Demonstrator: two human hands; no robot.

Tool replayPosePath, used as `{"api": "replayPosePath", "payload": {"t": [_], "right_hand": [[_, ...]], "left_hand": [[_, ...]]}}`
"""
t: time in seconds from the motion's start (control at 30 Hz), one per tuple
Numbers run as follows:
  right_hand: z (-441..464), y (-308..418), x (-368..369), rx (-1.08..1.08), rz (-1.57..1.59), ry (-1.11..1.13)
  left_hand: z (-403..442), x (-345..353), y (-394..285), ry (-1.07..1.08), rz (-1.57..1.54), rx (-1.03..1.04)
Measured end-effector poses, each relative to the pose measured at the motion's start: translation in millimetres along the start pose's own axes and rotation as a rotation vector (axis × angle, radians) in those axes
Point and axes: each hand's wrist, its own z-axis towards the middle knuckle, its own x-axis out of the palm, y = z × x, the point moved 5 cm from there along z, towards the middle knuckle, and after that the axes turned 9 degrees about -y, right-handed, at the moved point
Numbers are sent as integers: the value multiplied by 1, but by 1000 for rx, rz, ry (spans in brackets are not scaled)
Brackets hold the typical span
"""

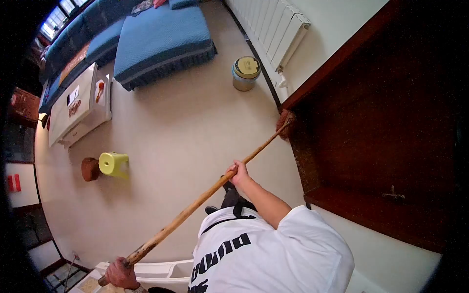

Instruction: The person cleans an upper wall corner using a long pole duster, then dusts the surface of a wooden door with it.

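A long wooden broom (183, 215) slants across the view, its handle thick at the lower left and thinner toward the far end. My left hand (122, 273) is closed around the handle close to its butt end, which pokes out past the fingers. Partway along the stick, my right hand (238, 173) grips it, the arm reaching out from a white short sleeve. The reddish-brown broom head (285, 124) rests at the floor's edge, against the corner of a dark wooden doorway or cabinet (371, 127).
A gold-lidded bin (245, 73) stands by the wall below a white radiator (278, 31). A blue sofa (163, 41) and a white coffee table (75, 107) are at upper left. A yellow-green stool (113, 163) sits beside a brown pouf (90, 169). White furniture (166, 270) is near my left hand.
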Motion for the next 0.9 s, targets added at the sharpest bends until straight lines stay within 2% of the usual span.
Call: {"api": "replayPosePath", "payload": {"t": [0.03, 0.07, 0.1, 0.23, 0.33, 0.43, 0.53, 0.6, 0.67, 0.73, 0.77, 0.8, 0.83, 0.87, 0.9], "right_hand": [[-12, 2, 1, -83, -77, 7], [-15, 3, 0, -87, -84, 2], [-17, 5, 1, -101, -79, 16], [-23, 14, 1, -106, -60, 59], [-33, -1, -15, -109, -78, 138], [-52, -16, -28, -96, -99, 161], [-68, -41, -46, -86, -156, 227], [-85, -59, -54, -81, -202, 299], [-112, -78, -61, -123, -277, 353], [-124, -92, -73, -101, -310, 372], [-139, -100, -72, -116, -319, 408], [-152, -108, -73, -129, -334, 447], [-161, -111, -73, -105, -369, 545], [-169, -111, -76, -83, -401, 536], [-179, -106, -74, -124, -409, 598]], "left_hand": [[-4, 1, -2, 8, 41, 23], [-7, 2, -4, 14, 82, 44], [-7, -4, -9, -94, 18, 26], [-30, -6, -7, -131, 70, -1], [-73, -1, 7, -207, 93, -30], [-122, 20, 22, -67, 155, -110], [-172, 32, 40, -194, 215, -183], [-215, 53, 55, -273, 145, -206], [-263, 89, 72, -249, 114, -264], [-305, 123, 89, -33, -8, -325], [-311, 131, 86, -42, 15, -308], [-327, 143, 85, -134, -75, -393], [-336, 154, 81, -154, -76, -356], [-342, 163, 72, -105, -78, -411], [-348, 171, 61, -64, -240, -471]]}}
